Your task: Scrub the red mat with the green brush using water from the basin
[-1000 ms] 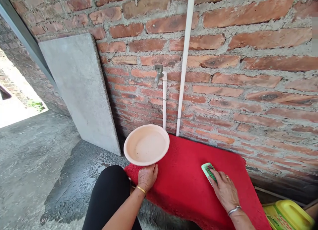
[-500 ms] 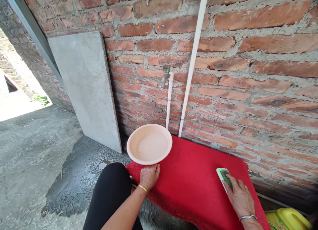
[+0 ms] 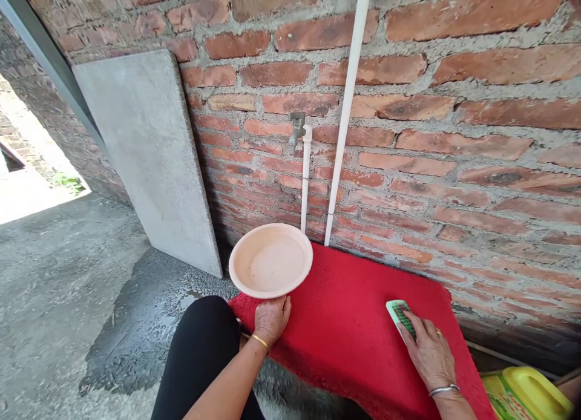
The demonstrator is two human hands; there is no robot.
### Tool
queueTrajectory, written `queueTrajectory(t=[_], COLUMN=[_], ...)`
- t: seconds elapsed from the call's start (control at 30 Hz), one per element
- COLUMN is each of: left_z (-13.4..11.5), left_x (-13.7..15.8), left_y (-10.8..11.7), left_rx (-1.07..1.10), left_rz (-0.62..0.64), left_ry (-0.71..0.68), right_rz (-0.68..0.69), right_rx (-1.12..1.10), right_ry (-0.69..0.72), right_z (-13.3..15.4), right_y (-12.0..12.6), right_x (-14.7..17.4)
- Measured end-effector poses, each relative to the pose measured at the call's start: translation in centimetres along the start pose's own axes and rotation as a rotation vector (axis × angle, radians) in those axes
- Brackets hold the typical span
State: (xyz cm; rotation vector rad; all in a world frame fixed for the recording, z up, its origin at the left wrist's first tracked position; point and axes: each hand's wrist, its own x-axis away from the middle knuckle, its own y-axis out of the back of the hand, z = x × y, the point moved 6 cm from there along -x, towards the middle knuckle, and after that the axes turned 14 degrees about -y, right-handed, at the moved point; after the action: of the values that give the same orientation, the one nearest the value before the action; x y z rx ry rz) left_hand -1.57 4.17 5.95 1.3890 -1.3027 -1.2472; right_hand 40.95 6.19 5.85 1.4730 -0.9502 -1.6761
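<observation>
A pale pink plastic basin (image 3: 271,261) sits at the far left end of a red cloth (image 3: 345,323) spread over a low bench or table. My left hand (image 3: 271,319) is against the near side of the basin, just under its rim; its fingers are largely hidden, so whether it grips the basin or presses on the cloth is unclear. On the right part of the cloth, my right hand (image 3: 429,350) is closed over a scrubbing brush (image 3: 397,314) with a pale green body and darker green bristles or texture. The brush lies against the cloth.
Behind the cloth rises a brick wall (image 3: 408,147) with a tap (image 3: 296,129) and a white pipe (image 3: 347,117). A grey slab (image 3: 149,160) leans at the left, above wet concrete (image 3: 136,323). A yellow jug (image 3: 526,393) stands at the lower right.
My right hand has slid the brush slightly left over the cloth. The basin and my left hand keep their places. The whole view has shifted a little.
</observation>
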Motion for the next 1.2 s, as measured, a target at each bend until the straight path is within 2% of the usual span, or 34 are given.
queueTrajectory(t=[0.47,1.2], left_z=[0.04,-0.07], left_x=[-0.02,0.09], left_y=[-0.14,0.19], left_rx=[-0.015,0.019], left_rz=[-0.007,0.015], left_ry=[-0.006,0.019], right_rz=[-0.079,-0.042], right_rx=[-0.034,-0.053], right_ry=[0.038,-0.005], right_z=[0.38,0.65], right_y=[0.26,0.22], right_x=[0.14,-0.15])
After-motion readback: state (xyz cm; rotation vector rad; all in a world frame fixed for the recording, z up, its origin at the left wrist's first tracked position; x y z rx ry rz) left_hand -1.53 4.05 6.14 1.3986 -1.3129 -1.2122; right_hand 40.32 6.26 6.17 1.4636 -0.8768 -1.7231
